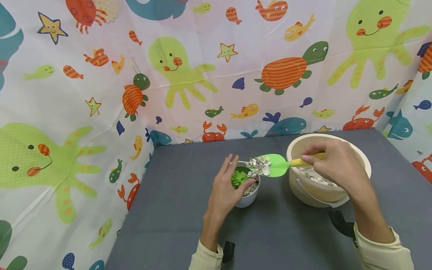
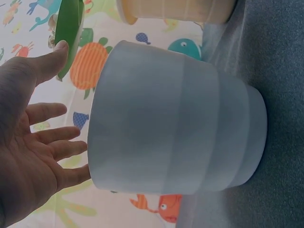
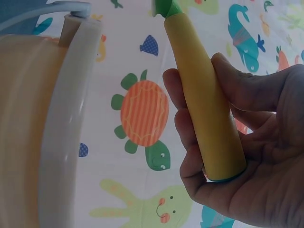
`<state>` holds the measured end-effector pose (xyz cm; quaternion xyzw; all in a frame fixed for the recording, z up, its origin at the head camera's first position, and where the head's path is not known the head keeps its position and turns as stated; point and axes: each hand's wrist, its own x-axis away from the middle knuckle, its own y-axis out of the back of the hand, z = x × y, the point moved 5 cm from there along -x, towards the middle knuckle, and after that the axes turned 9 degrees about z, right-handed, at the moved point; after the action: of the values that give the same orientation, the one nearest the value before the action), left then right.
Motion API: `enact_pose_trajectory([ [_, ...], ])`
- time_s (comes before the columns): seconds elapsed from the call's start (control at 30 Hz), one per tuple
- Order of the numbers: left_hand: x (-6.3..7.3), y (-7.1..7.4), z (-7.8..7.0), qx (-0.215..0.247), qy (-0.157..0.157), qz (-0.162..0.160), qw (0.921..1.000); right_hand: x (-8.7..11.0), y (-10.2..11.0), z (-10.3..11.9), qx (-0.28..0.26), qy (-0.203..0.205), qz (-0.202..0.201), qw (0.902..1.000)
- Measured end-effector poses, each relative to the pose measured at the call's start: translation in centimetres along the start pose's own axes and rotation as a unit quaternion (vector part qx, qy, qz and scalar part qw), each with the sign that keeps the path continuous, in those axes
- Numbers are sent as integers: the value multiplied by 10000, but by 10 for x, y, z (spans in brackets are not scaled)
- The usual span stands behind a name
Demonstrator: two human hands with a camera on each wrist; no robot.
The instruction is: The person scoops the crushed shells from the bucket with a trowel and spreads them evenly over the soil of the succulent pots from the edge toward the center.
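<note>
A trowel with a green blade (image 1: 278, 165) and a yellow handle (image 3: 206, 99) is gripped by my right hand (image 1: 332, 161). Small pale shells and pebbles (image 1: 261, 165) lie heaped on the blade, whose tip is over the rim of a pale pot (image 2: 152, 118). Inside the pot are a green succulent (image 1: 239, 179) and more pebbles. My left hand (image 1: 224, 189) is held at the pot's left side, its fingers spread and fairly straight by the rim. In the left wrist view its thumb is close to the blade's underside; whether they touch I cannot tell.
A cream bucket (image 1: 305, 189) with a grey handle stands right of the pot, with pebbles (image 1: 317, 176) inside. Both stand on a dark grey tabletop (image 1: 168, 210). Behind and to the left hangs a sheet (image 1: 199, 30) printed with sea animals.
</note>
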<state>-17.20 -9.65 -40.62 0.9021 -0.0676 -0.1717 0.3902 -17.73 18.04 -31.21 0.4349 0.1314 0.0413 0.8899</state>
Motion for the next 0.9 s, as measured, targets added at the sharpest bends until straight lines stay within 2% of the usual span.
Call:
enact_pose_trajectory([
  [0.3,3,1,5,60,162,29,9998,-3,-6,7,-165,96,88,9998],
  [0.7,8,3,15,-85,168,-54,9998,-6,-10,13,-200,271,40,9994],
  [0.9,13,3,23,76,256,-82,9996,-10,-16,17,-221,246,200,9993],
])
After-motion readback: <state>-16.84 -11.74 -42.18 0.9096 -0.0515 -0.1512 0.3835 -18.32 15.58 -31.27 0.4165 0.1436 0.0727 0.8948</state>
